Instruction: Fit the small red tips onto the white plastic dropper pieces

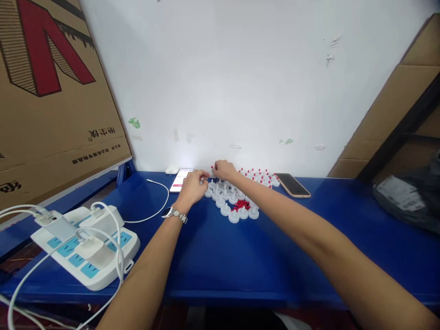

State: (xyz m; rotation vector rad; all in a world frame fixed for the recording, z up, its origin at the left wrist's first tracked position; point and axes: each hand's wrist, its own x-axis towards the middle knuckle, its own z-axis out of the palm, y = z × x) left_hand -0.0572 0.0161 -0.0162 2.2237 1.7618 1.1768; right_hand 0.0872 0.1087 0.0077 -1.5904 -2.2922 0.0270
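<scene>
My left hand (194, 185), wearing a watch on the wrist, is closed with its fingertips beside the far left end of a cluster of white round nozzle caps (225, 210). Whatever is between those fingers is too small to make out. Near the wall, my right hand (224, 169) has bent, pinched fingers next to a red tip (212, 168); its grip is partly hidden. Several white caps stand spout up without red tips. A pile of small red tips (241, 205) lies among them. Behind my right forearm, red-tipped white caps (263, 178) stand grouped.
A lit phone (181, 179) lies left of my left hand, a dark-screened phone (293, 185) at the right. A white power strip (103, 275) with chargers and cables occupies the left. Cardboard (62, 123) stands left; a dark plastic bag (409, 197) sits right. A white wall borders the blue table (220, 266).
</scene>
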